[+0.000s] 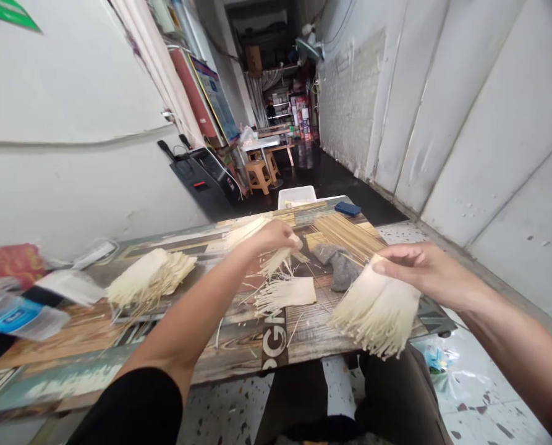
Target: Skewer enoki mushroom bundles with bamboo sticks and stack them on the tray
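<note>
My right hand (410,269) pinches the top edge of a flat, fan-shaped bunch of enoki mushrooms (377,312), its strands hanging over the table's near right part. Farther off, my left hand (278,236) has its fingers closed on a smaller enoki piece (278,261), whose strands trail below. Between the hands a flat enoki slice (294,292) lies on the table among loose strands. A grey cloth (338,264) sits next to the right hand's bunch. Beyond it is a bundle of bamboo skewers (347,235).
A stack of enoki slices (152,275) lies on the left, with another pile (248,232) behind my left hand. A plastic bottle (23,315) is at far left. A blue block (348,209) and a white bin (297,196) are near the far edge. Stools (258,176) stand beyond.
</note>
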